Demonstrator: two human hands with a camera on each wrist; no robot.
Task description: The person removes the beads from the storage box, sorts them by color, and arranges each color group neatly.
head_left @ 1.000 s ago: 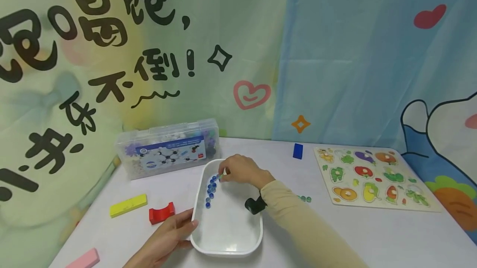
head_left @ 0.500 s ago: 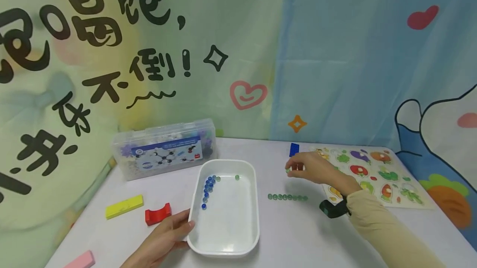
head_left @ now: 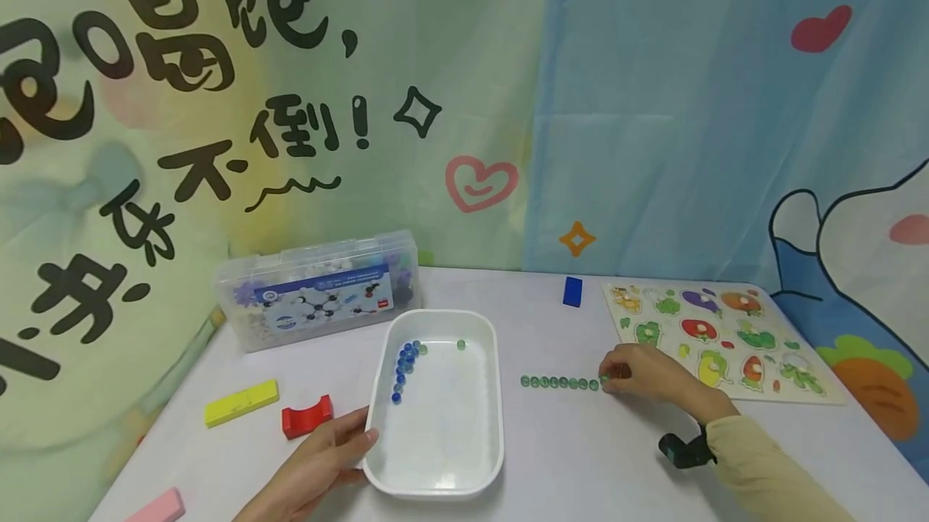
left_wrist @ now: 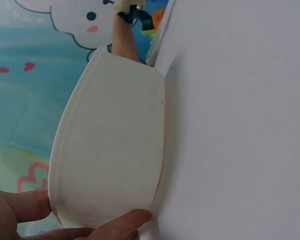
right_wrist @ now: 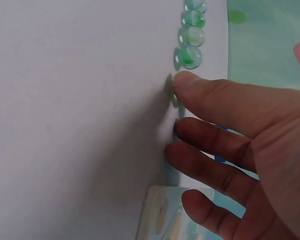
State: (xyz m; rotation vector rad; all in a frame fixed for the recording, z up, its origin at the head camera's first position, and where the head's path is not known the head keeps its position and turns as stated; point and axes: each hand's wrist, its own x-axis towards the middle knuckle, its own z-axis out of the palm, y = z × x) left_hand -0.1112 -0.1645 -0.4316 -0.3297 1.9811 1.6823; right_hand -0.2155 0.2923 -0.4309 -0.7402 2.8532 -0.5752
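There it is at four o'clock in the head view, the sleeve (head_left: 769, 461): plain, pale cream cloth, softly creased along the forearm, its cuff (head_left: 724, 427) stopping short of the bare right hand (head_left: 656, 377). And look, a black wrist unit (head_left: 682, 452), chunky and rounded, jutting toward eight o'clock from a dark strap (head_left: 710, 440)! Down at seven o'clock, the left hand (head_left: 332, 451), bare, bare wrist too. Right wrist view: fingers (right_wrist: 215, 137) with rounded tips, creases crossing the joints. Left wrist view, twelve o'clock: cream cuff, black unit curving beside it.
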